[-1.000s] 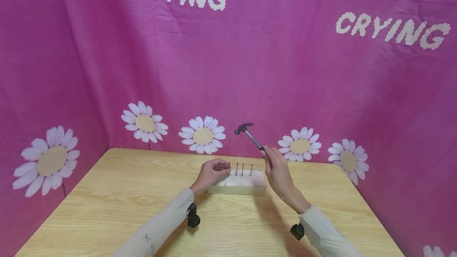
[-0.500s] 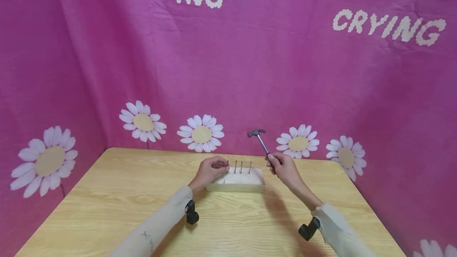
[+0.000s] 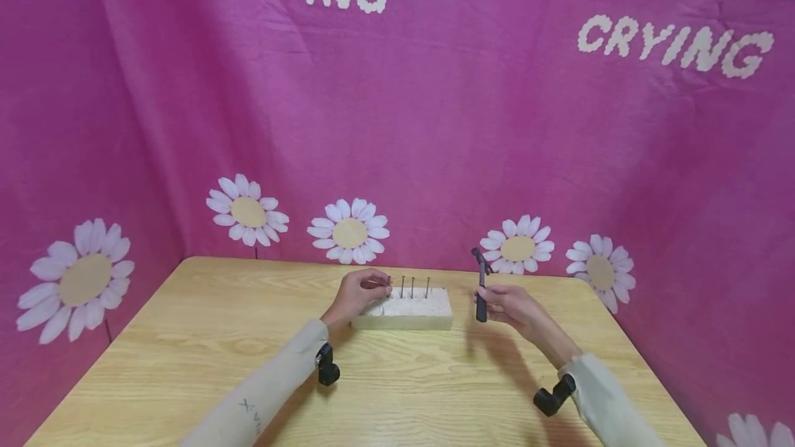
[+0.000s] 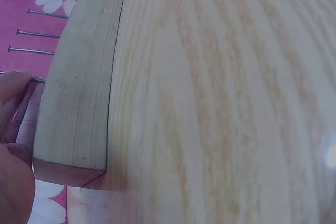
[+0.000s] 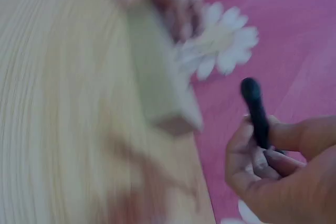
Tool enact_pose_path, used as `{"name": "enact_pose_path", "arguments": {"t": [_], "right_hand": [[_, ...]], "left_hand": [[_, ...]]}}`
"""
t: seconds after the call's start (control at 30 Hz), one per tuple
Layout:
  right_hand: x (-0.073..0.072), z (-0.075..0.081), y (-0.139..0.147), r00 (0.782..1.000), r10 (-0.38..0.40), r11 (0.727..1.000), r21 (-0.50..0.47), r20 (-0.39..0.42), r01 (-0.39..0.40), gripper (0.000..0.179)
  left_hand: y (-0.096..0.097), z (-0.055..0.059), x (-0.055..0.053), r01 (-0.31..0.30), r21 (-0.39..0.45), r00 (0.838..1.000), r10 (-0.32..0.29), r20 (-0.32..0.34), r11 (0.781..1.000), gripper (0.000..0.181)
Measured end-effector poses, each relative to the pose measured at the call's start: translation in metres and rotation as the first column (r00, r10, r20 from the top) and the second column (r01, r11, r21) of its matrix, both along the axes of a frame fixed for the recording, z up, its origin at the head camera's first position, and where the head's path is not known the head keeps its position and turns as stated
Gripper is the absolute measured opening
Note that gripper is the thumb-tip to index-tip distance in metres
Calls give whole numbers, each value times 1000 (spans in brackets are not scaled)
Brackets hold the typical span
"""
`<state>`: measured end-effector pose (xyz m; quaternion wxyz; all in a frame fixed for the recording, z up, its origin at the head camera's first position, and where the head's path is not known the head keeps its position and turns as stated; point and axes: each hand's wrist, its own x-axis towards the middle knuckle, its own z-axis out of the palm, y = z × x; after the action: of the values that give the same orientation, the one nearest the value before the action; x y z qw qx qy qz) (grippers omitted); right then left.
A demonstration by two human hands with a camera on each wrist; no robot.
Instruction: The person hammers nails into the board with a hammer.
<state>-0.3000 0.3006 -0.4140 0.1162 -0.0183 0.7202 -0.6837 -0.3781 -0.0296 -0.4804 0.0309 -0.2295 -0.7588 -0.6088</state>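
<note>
A pale wooden block (image 3: pixel 404 323) lies on the table with several nails (image 3: pixel 413 287) upright in a row in its top. My left hand (image 3: pixel 352 297) is at the block's left end, thumb and fingers pinching the leftmost nail (image 3: pixel 389 281). In the left wrist view that hand (image 4: pixel 14 182) partly covers this nail. To the right of the block, apart from it, my right hand (image 3: pixel 520 310) holds a claw hammer (image 3: pixel 481 305) by its dark handle, the head up. The right wrist view is blurred; fingers and thumb there grip the hammer handle (image 5: pixel 255 111).
The light wood-grain table (image 3: pixel 397 392) extends around the block. Behind and at both sides hangs a pink cloth (image 3: pixel 472 123) printed with daisies and lettering. A small black camera (image 3: pixel 327 365) sits on the left wrist, another camera (image 3: pixel 555 396) on the right.
My right hand has moved right and down, away from the block, and the hammer has turned from leaning left to nearly upright. The left hand stays at the leftmost nail; block and hand shift slightly left.
</note>
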Motion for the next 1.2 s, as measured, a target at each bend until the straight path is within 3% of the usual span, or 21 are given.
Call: {"name": "enact_pose_path", "arguments": {"t": [0.1, 0.2, 0.3, 0.4, 0.6, 1.03, 1.13, 1.2], "right_hand": [[2, -8, 7, 997, -28, 967, 249, -74, 46, 30], [1, -16, 7, 991, -29, 892, 443, -134, 86, 27], [0, -23, 4, 985, -10, 813, 573, -174, 109, 23], [-3, -30, -2, 982, 23, 773, 626, -190, 103, 22], [-4, -37, -9, 978, 68, 737, 671, -196, 83, 22], [-13, -41, -10, 986, 56, 639, 765, -156, 85, 27], [-18, -42, -10, 978, 65, 588, 800, -199, 124, 28], [-21, -41, -12, 960, 94, 550, 818, -263, 171, 27]], "left_hand": [[-3, 0, -2, 0, -28, 1000, 0, -4, 1000, 20], [-5, 1, -3, -1, -50, 1000, 1, 4, 999, 22], [-6, 2, -4, 2, -58, 1000, -2, -2, 998, 23], [-4, 2, -2, 2, -39, 1000, -2, -1, 999, 24], [0, -1, -1, -5, 5, 1000, 5, 10, 1000, 24], [0, -3, -4, -7, 9, 1000, 7, 20, 1000, 22], [0, -3, -4, -10, 6, 1000, 10, 23, 1000, 22], [0, -2, -2, -6, 8, 1000, 6, 26, 1000, 24]]}}
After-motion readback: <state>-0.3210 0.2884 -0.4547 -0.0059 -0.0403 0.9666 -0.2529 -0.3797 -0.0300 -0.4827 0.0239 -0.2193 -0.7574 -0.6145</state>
